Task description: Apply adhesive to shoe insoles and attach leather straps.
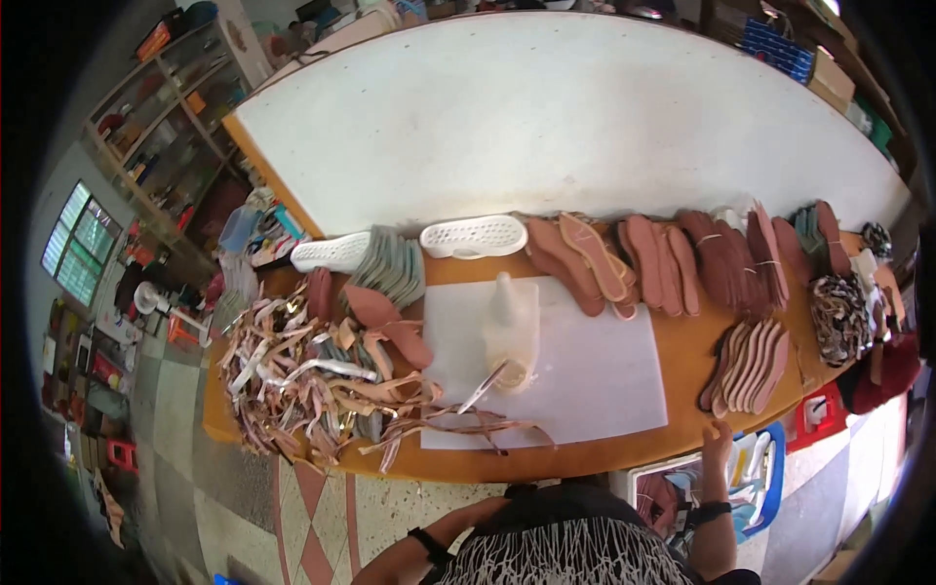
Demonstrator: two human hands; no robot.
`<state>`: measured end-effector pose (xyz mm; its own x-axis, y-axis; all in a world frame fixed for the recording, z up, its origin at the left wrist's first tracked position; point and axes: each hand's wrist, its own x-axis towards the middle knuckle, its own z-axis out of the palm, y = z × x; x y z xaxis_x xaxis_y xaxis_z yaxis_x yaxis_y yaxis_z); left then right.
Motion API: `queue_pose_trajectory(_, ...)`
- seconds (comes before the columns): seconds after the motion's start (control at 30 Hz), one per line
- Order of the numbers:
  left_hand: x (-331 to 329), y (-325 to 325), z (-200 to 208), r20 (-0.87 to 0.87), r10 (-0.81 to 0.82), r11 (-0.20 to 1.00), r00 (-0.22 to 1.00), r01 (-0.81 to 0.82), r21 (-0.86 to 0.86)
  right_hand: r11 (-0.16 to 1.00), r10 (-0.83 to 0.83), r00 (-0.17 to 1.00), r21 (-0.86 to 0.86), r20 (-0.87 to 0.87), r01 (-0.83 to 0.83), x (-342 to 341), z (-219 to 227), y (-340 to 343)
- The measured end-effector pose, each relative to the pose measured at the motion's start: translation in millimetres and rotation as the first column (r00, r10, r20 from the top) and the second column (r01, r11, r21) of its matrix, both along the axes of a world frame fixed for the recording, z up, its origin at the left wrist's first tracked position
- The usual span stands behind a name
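The bench (682, 341) is orange-brown, with a white sheet (595, 380) laid on it. A translucent, yellowish-white bottle (510, 327) is seen on the sheet. The straps (312, 380) are coloured pink, tan, white and gold. Two soles (409, 244) are white and perforated; the insoles (663, 258) are reddish brown, the stacked ones (751, 361) paler pink. The garment (565, 561) is patterned in black and white streaks. The floor (322, 526) is tiled grey with red diamonds.

Not much packaging here. A translucent plastic glue bottle (510, 331) with a cone tip stands mid-worktop on a white sheet. Brown cardboard boxes (832, 78) sit at the far right corner, beside a blue crate (777, 47). No screens or readable signs that I can make out.
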<state>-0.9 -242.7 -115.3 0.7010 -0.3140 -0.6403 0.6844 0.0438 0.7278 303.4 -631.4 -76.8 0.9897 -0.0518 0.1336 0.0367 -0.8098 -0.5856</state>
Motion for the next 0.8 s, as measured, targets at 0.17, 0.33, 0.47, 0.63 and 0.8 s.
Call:
queue_pose_trajectory(0.17, 22, -14, -7, -0.313, 0.074, 0.994, 0.947, -0.045, 0.098, 0.992, 0.068, 0.997, 0.109, -0.023, -0.065, 59, 27, 19)
queue_pose_trajectory(0.33, 31, -31, 8, -0.199, 0.035, 0.999, 0.979, -0.029, 0.029, 0.868, 0.219, 0.973, 0.47, -0.07, -0.162, 99, 30, 19)
queue_pose_trajectory(0.47, 52, -29, 38, -0.098, -0.053, 0.998, 0.994, 0.05, -0.034, 0.918, 0.349, 0.935, 0.178, 0.059, -0.354, 108, 62, 9)
queue_pose_trajectory(0.63, 7, -90, -56, -0.076, 0.323, 0.944, 0.943, -0.327, -0.052, 0.917, 0.355, 0.931, 0.227, -0.083, -0.329, 130, 42, 2)
queue_pose_trajectory(0.8, -22, -127, -33, -0.198, 0.496, 0.868, 0.846, -0.491, 0.077, 0.901, 0.36, 0.932, 0.27, -0.032, -0.339, 155, 18, -26)
